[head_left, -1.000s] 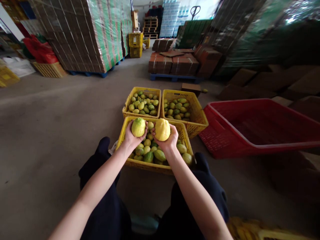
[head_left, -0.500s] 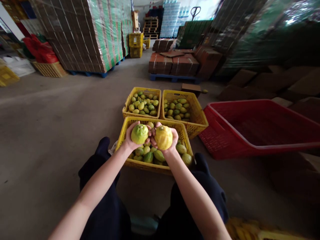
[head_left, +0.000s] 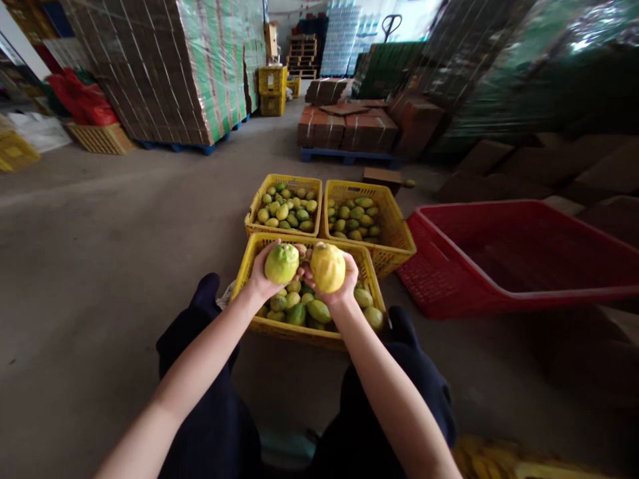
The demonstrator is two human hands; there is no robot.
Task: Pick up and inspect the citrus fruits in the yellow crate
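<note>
My left hand (head_left: 260,274) is closed around a green-yellow lemon (head_left: 281,263) with a bumpy top. In my right hand (head_left: 348,279) sits a yellow, ridged lemon (head_left: 327,268). The two hands are side by side, fingertips close together, above the near yellow crate (head_left: 305,338). Several green and yellow lemons (head_left: 318,311) lie in that crate, partly hidden by my hands and forearms.
Behind the near crate stand a left yellow crate (head_left: 248,223) and a right yellow crate (head_left: 399,233), both holding lemons. A large red basket (head_left: 434,293) is at the right. Flattened cardboard (head_left: 369,130) lies on a blue pallet (head_left: 344,157) further back.
Both lemons have tilted slightly in my hands, their tops turning away from me. The hands have shifted a little to the right and up.
</note>
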